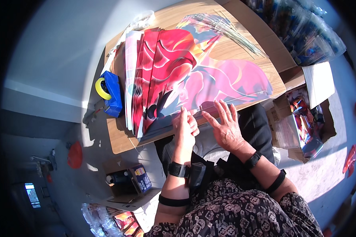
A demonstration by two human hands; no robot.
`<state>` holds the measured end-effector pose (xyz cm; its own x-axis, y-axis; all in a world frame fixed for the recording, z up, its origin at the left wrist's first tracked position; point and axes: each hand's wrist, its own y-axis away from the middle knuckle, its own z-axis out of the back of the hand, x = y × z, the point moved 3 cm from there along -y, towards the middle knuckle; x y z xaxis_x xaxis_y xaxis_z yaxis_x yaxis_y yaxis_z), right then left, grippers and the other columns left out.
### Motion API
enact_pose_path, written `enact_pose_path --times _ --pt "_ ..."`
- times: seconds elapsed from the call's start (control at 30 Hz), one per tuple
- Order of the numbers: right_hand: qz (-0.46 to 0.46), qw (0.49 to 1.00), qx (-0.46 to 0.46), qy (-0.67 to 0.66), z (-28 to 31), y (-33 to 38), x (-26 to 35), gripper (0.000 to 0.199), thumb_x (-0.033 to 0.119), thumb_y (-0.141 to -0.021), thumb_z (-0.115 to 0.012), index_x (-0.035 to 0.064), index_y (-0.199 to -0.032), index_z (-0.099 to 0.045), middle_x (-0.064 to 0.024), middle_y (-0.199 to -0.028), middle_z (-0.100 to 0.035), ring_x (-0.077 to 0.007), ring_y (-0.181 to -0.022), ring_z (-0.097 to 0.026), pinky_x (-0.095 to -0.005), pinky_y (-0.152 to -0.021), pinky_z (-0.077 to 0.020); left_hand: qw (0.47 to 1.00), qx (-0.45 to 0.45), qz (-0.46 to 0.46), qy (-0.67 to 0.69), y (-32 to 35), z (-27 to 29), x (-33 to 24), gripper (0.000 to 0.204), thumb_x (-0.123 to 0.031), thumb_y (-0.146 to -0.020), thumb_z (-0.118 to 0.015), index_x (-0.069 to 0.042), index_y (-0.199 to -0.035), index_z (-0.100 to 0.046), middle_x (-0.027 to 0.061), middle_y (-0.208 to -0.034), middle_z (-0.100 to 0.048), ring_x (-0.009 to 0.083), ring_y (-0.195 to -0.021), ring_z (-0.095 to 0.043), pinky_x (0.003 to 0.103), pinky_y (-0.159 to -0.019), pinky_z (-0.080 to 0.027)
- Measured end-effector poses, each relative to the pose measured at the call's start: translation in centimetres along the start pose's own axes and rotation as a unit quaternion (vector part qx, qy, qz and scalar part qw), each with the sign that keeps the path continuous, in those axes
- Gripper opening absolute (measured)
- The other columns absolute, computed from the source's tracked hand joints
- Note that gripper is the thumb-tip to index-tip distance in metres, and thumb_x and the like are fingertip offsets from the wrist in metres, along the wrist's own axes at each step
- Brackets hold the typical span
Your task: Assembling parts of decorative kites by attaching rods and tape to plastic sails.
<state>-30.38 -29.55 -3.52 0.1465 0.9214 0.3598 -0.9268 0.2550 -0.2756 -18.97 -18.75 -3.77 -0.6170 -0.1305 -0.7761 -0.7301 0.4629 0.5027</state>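
A large translucent printed sheet [229,75] in pink, red and orange lies across the wooden table, its near edge toward me. A thin rod [241,97] runs along that edge on the right. My left hand [185,128] is closed at the near edge, thumb up and fingers curled in. Whatever it pinches, if anything, is too small to make out. Just right of it, my right hand [227,132] has its fingers stretched apart, with the fingertips at the sheet's edge. Left of the sheet lies a stack of red patterned sheets [150,67], fanned at its left side.
A blue tape dispenser [114,94] with a yellow roll [102,89] sits at the table's left edge. Thin sticks [237,33] lie in a bundle at the back. Cardboard boxes [281,118] with printed pieces stand right; another box [126,195] is lower left. Plastic-wrapped bundles [308,33] lie back right.
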Motion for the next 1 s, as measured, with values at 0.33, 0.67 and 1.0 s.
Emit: enact_pose_path --times 0.33,0.67,1.0 --pt "0.013 0.999 0.016 0.045 0.0 -0.4 1.1 0.063 0.011 -0.080 -0.056 0.0235 -0.140 -0.042 -0.0255 -0.145 -0.031 -0.0403 -0.137 -0.028 -0.0593 -0.110 -0.0166 0.997 -0.010 -0.047 -0.053 -0.2 0.3 0.7 0.044 -0.046 -0.096 -0.050 -0.003 -0.099 -0.060 -0.0053 -0.054 -0.037 0.0036 -0.040 -0.032 0.021 -0.034 -0.025" --pt "0.017 0.998 0.034 0.058 0.2 -0.5 1.2 0.067 0.013 -0.079 -0.057 0.0226 -0.142 -0.038 -0.0255 -0.146 -0.029 -0.0405 -0.138 -0.026 -0.0593 -0.110 -0.0148 0.852 -0.103 -0.377 -0.348 1.2 1.2 0.8 0.036 -0.009 -0.088 -0.059 0.001 -0.122 -0.051 0.0115 -0.091 -0.058 0.0230 -0.080 -0.057 0.037 -0.075 -0.049" --pt "0.019 0.998 0.051 0.040 0.2 -1.7 0.1 0.071 0.024 -0.079 -0.060 0.0092 -0.143 -0.035 -0.0143 -0.150 -0.030 -0.0290 -0.141 -0.024 -0.0544 -0.114 -0.0117 0.543 0.008 -0.367 -0.755 1.8 -1.3 1.4 0.068 -0.032 -0.090 -0.056 -0.004 -0.145 -0.029 0.0170 -0.153 -0.023 0.0304 -0.143 -0.018 0.052 -0.114 -0.012"
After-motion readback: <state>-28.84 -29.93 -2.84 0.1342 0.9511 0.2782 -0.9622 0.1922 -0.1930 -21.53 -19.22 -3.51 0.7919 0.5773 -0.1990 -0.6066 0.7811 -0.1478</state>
